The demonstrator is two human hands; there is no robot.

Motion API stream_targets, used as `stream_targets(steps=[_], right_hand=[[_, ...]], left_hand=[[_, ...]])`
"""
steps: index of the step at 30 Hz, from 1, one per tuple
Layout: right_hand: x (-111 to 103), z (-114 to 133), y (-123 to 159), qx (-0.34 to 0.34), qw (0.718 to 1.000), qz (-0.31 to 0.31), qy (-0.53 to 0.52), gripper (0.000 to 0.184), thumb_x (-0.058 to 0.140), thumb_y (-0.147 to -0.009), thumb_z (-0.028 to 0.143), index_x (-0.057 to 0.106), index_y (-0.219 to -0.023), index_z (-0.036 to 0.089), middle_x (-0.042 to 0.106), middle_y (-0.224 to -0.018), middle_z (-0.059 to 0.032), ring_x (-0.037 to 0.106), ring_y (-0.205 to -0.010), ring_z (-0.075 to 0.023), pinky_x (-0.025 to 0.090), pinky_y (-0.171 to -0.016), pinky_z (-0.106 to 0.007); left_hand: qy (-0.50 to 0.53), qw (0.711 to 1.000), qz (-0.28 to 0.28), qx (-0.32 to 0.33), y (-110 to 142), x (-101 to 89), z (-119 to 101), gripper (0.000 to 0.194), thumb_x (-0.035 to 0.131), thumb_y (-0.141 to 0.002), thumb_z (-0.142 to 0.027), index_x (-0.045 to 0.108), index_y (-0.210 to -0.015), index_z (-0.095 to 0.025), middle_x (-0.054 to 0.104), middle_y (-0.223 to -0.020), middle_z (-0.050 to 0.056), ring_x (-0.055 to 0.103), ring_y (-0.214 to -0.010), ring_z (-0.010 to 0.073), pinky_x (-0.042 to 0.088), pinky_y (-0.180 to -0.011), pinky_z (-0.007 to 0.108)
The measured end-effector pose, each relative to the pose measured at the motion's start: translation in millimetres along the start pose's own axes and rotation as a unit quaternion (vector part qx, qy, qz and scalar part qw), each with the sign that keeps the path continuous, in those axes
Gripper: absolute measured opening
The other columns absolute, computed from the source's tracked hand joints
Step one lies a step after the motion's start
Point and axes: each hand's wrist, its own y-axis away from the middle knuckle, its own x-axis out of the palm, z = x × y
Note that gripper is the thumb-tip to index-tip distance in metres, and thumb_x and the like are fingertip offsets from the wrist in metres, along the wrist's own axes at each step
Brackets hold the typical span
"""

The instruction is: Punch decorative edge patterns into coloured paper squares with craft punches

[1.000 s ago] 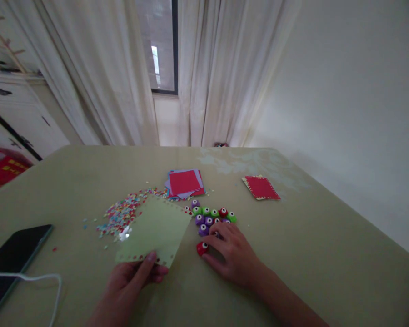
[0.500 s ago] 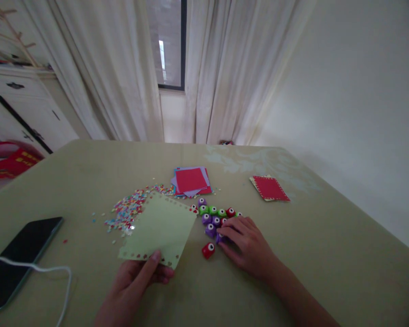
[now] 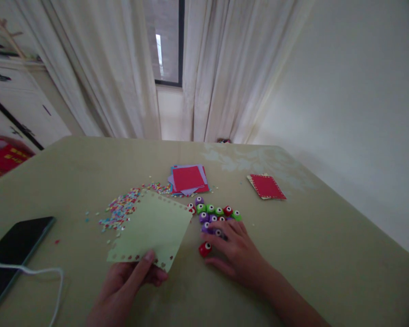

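Observation:
A pale green square of paper (image 3: 153, 227) with small shapes punched along its edges is pinched between the thumb and fingers of my left hand (image 3: 131, 281). To the right of it, several small craft punches stand close together, among them a green punch (image 3: 210, 209) and a purple punch (image 3: 206, 226). One red craft punch (image 3: 205, 249) sits apart in front of the group. Over the near side of the punches is my right hand (image 3: 238, 252), thumb and fingers apart, beside the red one. Its fingers partly hide some punches.
Colourful punched confetti (image 3: 122, 208) lies scattered behind the green paper. Further back is a stack of red and purple paper squares (image 3: 188, 178); a punched red square (image 3: 267, 186) tops another pile at right. A phone (image 3: 15, 250) with a white cable (image 3: 37, 271) lies at left.
My right hand moved off the red punch to the right over the purple ones, then came back left beside the red one. My left hand keeps holding the green paper.

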Motion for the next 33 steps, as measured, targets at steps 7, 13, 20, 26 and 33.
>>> stream_targets(steps=[7,13,20,26,33], right_hand=[[8,19,3,-0.047,0.991,-0.062,-0.112,0.023,0.074,-0.1,0.038,0.068,-0.116,0.023,0.078,-0.113,-0.0074,0.067,-0.103,-0.0239,0.046,-0.096,-0.039],[16,60,12,0.116,0.877,0.007,-0.466,0.036,0.087,-0.086,0.047,0.07,-0.107,0.022,0.075,-0.101,-0.0047,0.069,-0.09,-0.0186,0.051,-0.08,-0.029],[22,67,3,0.175,0.787,0.046,-0.59,0.039,0.076,-0.094,0.054,0.078,-0.125,0.03,0.064,-0.105,-0.0043,0.065,-0.091,-0.0195,0.05,-0.081,-0.034],[38,59,-1,0.294,0.66,0.024,-0.691,0.05,0.095,-0.077,0.046,0.074,-0.118,0.026,0.072,-0.097,-0.0018,0.067,-0.088,-0.0163,0.048,-0.076,-0.027],[39,58,-10,0.314,0.596,-0.009,-0.739,0.055,0.096,-0.072,0.051,0.075,-0.113,0.02,0.077,-0.092,-0.0029,0.059,-0.062,-0.0084,0.041,-0.054,-0.02]], left_hand=[[-0.089,0.994,0.041,0.043,-2,-5.3,-15,0.064,0.062,-0.082,-0.083,0.078,-0.055,-0.027,0.082,-0.071,0.006,0.075,-0.079,0.029,0.058,-0.084,0.034],[-0.09,0.995,0.029,0.041,4,-3.2,-14,0.069,0.059,-0.083,-0.086,0.077,-0.055,-0.025,0.078,-0.068,0.007,0.073,-0.075,0.0281,0.058,-0.082,0.033],[-0.08,0.994,0.05,0.063,3,-2.9,-4,0.068,0.061,-0.083,-0.085,0.079,-0.056,-0.025,0.079,-0.067,0.007,0.074,-0.073,0.0265,0.059,-0.077,0.03],[-0.136,0.983,0.07,0.098,-5,-11.9,5,0.07,0.056,-0.084,-0.087,0.08,-0.056,-0.028,0.082,-0.07,0.006,0.078,-0.076,0.0268,0.061,-0.077,0.028],[-0.134,0.984,0.102,0.051,0,-12.8,9,0.067,0.06,-0.078,-0.09,0.084,-0.062,-0.029,0.086,-0.077,0.006,0.083,-0.08,0.0294,0.065,-0.078,0.029]])
